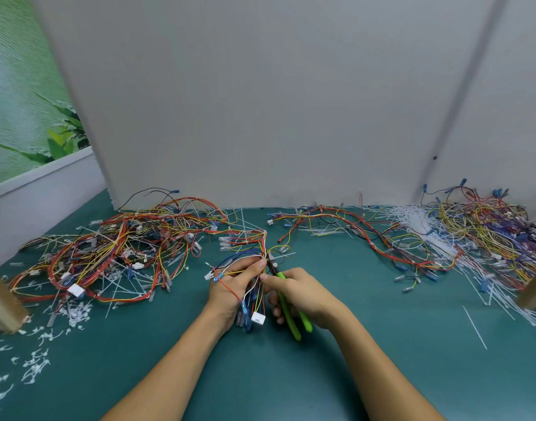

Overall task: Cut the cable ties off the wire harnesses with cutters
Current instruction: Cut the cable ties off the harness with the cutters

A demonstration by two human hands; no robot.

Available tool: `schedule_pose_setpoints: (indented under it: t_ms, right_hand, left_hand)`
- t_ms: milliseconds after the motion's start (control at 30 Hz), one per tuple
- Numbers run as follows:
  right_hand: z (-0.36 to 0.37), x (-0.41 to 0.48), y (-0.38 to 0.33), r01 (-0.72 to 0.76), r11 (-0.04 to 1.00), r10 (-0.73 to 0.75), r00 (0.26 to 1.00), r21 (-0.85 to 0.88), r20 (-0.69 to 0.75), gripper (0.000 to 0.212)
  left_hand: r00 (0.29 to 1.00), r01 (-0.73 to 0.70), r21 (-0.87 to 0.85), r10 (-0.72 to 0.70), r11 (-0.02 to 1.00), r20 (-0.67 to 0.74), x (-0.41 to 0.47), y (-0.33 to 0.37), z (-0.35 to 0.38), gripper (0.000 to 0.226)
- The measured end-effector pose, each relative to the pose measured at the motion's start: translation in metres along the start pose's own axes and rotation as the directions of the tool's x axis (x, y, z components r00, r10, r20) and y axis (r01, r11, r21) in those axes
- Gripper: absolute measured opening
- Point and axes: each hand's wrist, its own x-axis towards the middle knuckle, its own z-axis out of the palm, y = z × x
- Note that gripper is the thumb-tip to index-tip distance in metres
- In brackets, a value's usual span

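My left hand (233,287) grips a wire harness (254,302) of red, yellow, blue and white wires in the middle of the green table, its white and blue connectors hanging below the palm. My right hand (300,296) holds green-handled cutters (289,314), fingers curled round the handles. The dark jaws point up-left at the bundle right beside my left fingertips. I cannot make out the cable tie at the jaws.
A big tangle of harnesses (115,253) lies at the left, another heap (485,226) with loose white cable ties at the right. One long harness (361,229) stretches across the back. Cut tie scraps (33,363) litter the near left. Wooden posts (2,302) stand at both edges. A grey wall panel (260,101) is behind.
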Motion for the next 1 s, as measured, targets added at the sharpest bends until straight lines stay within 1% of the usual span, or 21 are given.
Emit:
schedule_pose_setpoints:
  t_ms: [67, 200, 267, 333, 367, 433, 567, 600, 667, 733, 833, 900, 1000]
  right_hand:
    - [-0.001, 0.000, -0.002, -0.028, 0.999, 0.028, 0.999, 0.028, 0.021, 0.032]
    - [-0.003, -0.001, -0.005, -0.109, 0.986, 0.100, 0.993, 0.128, 0.069, 0.036]
    - [-0.005, -0.001, -0.005, -0.125, 0.980, 0.109, 0.989, 0.156, 0.104, 0.030]
    - [-0.007, -0.001, -0.004, -0.129, 0.980, 0.111, 0.987, 0.152, 0.119, 0.021]
    - [-0.009, -0.001, -0.005, -0.126, 0.981, 0.108, 0.987, 0.145, 0.123, 0.019]
    - [-0.010, -0.002, -0.005, -0.108, 0.986, 0.092, 0.988, 0.126, 0.126, 0.023]
    - [-0.007, -0.003, -0.006, -0.055, 0.998, 0.052, 0.994, 0.023, 0.098, 0.036]
    - [-0.005, -0.003, -0.006, -0.045, 0.999, 0.045, 0.995, -0.006, 0.087, 0.040]
    - [0.002, -0.002, -0.006, -0.021, 0.997, 0.024, 0.999, -0.077, 0.046, 0.047]
    - [0.007, -0.001, -0.004, 0.020, 0.985, -0.025, 0.999, -0.170, -0.023, 0.048]
    - [0.005, 0.001, 0.000, 0.055, 0.941, -0.092, 0.991, -0.335, -0.094, 0.047]
    - [0.003, 0.002, 0.000, 0.054, 0.926, -0.100, 0.990, -0.373, -0.103, 0.047]
    - [0.003, 0.002, -0.001, 0.051, 0.926, -0.096, 0.990, -0.374, -0.104, 0.048]
  left_hand:
    - [1.000, 0.008, -0.003, -0.009, 1.000, -0.012, 0.000, 0.000, 0.001, 0.024]
    - [0.999, 0.037, -0.017, -0.038, 0.999, -0.039, 0.001, -0.001, 0.001, 0.015]
    - [0.999, 0.019, -0.007, -0.020, 1.000, -0.046, 0.001, -0.002, 0.000, 0.013]
    - [0.998, -0.009, 0.033, 0.011, 0.999, -0.055, 0.002, -0.002, -0.001, 0.009]
    - [0.998, -0.018, 0.044, 0.020, 0.999, -0.057, 0.003, -0.002, -0.002, 0.008]
    - [0.998, -0.018, 0.044, 0.021, 0.999, -0.053, 0.003, -0.002, -0.002, 0.009]
    - [0.998, -0.038, 0.055, 0.041, 0.998, -0.047, 0.003, -0.001, -0.001, 0.006]
    - [0.998, -0.042, 0.052, 0.044, 0.998, -0.045, 0.003, -0.002, -0.002, 0.008]
    - [0.998, -0.043, 0.043, 0.045, 0.998, -0.046, 0.004, -0.002, -0.004, 0.020]
    - [0.998, -0.041, 0.035, 0.043, 0.999, -0.049, 0.005, -0.003, -0.005, 0.028]
    - [0.998, -0.050, 0.042, 0.052, 0.998, -0.045, 0.007, -0.005, -0.005, 0.028]
    - [0.997, -0.059, 0.051, 0.061, 0.997, -0.042, 0.007, -0.006, -0.006, 0.031]
    - [0.997, -0.058, 0.058, 0.060, 0.997, -0.041, 0.008, -0.007, -0.008, 0.037]
